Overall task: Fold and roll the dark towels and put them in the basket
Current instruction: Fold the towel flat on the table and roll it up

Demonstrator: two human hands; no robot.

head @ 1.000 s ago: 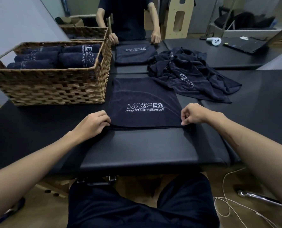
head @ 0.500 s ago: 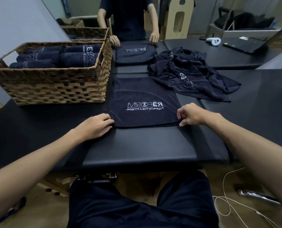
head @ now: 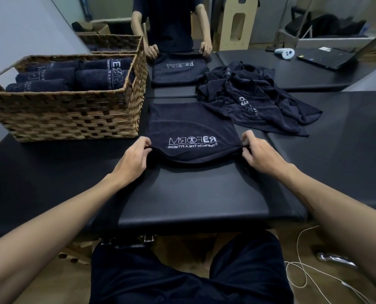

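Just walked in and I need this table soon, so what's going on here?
A person is folding dark logo towels. Their left hand and right hand each grip a near corner of a folded towel on the black table. The wicker basket already holds several rolled towels, and a loose pile of towels still waits. A second person opposite handles another towel.

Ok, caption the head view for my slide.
Both hands, left and right, pinch the folded dark towel's near corners beside the woven wicker basket.
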